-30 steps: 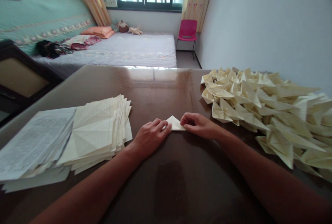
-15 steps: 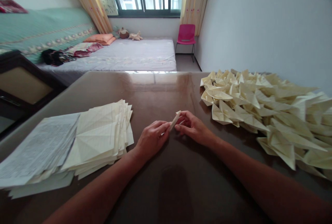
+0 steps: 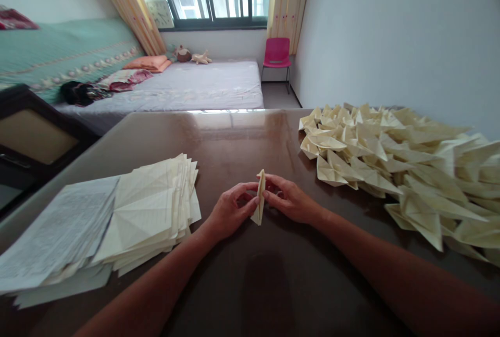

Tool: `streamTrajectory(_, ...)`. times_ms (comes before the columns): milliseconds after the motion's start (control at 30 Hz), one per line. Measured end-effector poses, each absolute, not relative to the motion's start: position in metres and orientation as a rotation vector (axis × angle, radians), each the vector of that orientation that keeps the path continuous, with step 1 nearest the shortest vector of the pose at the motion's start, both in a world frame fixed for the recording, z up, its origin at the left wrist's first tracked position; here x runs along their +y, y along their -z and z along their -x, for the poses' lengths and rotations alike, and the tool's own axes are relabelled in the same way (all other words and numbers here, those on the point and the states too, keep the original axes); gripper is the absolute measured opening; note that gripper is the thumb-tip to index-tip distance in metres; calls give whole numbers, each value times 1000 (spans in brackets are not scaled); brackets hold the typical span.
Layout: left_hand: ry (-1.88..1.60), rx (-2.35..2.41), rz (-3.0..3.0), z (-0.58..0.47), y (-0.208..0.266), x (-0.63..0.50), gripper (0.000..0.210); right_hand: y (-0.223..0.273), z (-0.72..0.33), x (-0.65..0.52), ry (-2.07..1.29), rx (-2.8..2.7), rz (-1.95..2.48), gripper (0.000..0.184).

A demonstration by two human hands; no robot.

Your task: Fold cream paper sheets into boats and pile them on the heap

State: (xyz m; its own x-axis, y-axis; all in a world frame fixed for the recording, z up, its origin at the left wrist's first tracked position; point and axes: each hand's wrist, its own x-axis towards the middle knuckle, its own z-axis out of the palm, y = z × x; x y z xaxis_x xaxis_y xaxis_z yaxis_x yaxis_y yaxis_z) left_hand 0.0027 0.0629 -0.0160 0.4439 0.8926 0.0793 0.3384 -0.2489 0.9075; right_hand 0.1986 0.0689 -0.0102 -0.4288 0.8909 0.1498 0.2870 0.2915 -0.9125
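Head view: left fingers [image 3: 251, 206] and right fingers [image 3: 273, 199] pinch the paper [image 3: 261, 190] over the middle of the tabletop [image 3: 242, 152], seemingly steadying it upright; sheets [image 3: 146, 207] lie tabletop-left, probably within easy reach.

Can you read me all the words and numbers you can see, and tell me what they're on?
I can't read any for sure.
Printed sheets on the left: rows of print, too small and blurred to read.
Clock by the window: marks on its face, too blurred to read.
Small folded paper in the hands and folded paper pile on the right: no readable writing.
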Motion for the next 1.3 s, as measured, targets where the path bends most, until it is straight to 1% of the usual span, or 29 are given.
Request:
streamTrajectory(100, -841, 1125, -1954, -9, 14, 59, 32, 7, -196, 65, -1004, -1935, 1077, 31)
streamTrajectory(233, -898, 1194, -2130, -20, 14, 52, 34, 6, -189, 57, -718, -2036, 1177, 37)
streamTrajectory(300, -905, 1200, -2185, -23, 14, 51, 32, 7, -187, 56, -650, -2064, 1223, 38)
streamTrajectory(400, -898, 1244, -2186, -23, 14, 51, 23, 9, -185, 56, -640, -2082, 1190, 35)
streamTrajectory(500, -914, 1331, -2134, -21, 13, 54, 10, 8, -187, 57, -639, -2108, 1089, 38)
streamTrajectory(567, -945, 1362, -2129, -20, 13, 55, 5, 7, -189, 57, -614, -2086, 1108, 41)
streamTrajectory(667, -984, 1373, -2157, -20, 14, 53, 8, 7, -190, 58, -625, -2013, 1181, 42)
streamTrajectory(800, -968, 1337, -2181, -20, 15, 52, 14, 12, -192, 61, -678, -1968, 1189, 33)
streamTrajectory(900, -931, 1335, -2197, -17, 17, 57, 20, 14, -194, 64, -668, -1950, 1217, 33)
streamTrajectory(1000, -860, 1355, -2247, -13, 17, 61, 22, 16, -198, 68, -599, -2001, 1228, 26)
streamTrajectory(1167, -466, 1434, -2522, -7, 11, 61, 16, 15, -212, 76, -485, -2293, 1122, 14)
streamTrajectory(1300, -315, 1318, -2730, 3, 4, 61, 14, 10, -226, 83, -536, -2492, 961, 14)
